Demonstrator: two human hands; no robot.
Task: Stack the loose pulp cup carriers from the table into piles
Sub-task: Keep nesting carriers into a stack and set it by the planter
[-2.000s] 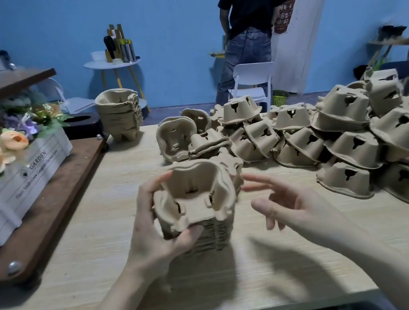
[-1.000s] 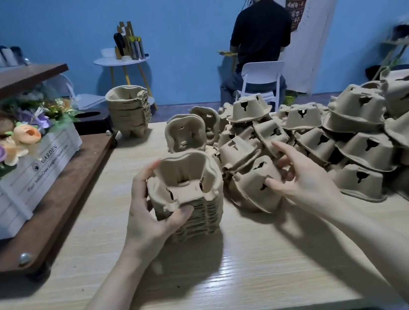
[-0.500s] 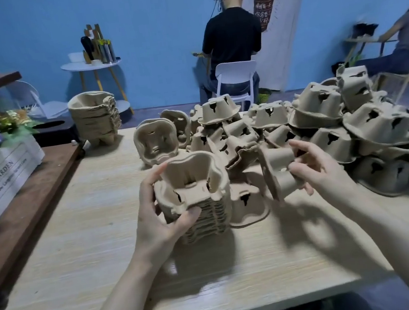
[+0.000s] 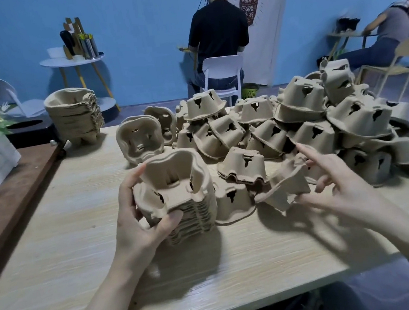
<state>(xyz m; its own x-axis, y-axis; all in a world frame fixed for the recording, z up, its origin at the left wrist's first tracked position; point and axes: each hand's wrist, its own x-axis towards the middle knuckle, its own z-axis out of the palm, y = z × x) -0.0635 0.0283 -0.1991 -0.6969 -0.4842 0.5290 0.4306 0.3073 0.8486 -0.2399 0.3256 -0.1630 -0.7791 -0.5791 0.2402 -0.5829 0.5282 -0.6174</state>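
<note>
Pulp-brown nested cup carriers form a growing pile (image 4: 183,199) on the pale wooden desk (image 4: 67,245), clamped by the left hand (image 4: 138,215), thumb at the front and fingers (image 4: 135,173) behind, probably to steady it, mouth up, for another. To its right, the right hand (image 4: 338,189) pinches a single tilted loose carrier (image 4: 284,183), its other fingers spread, just beside the jumbled heap of unstacked carriers (image 4: 310,120).

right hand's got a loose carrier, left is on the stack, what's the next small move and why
Probably turn the loose carrier opening-up and carry it left over the stack. The right hand pinches it tilted, just right of the stack, while the left hand grips the stack with its top cavity open.
</note>
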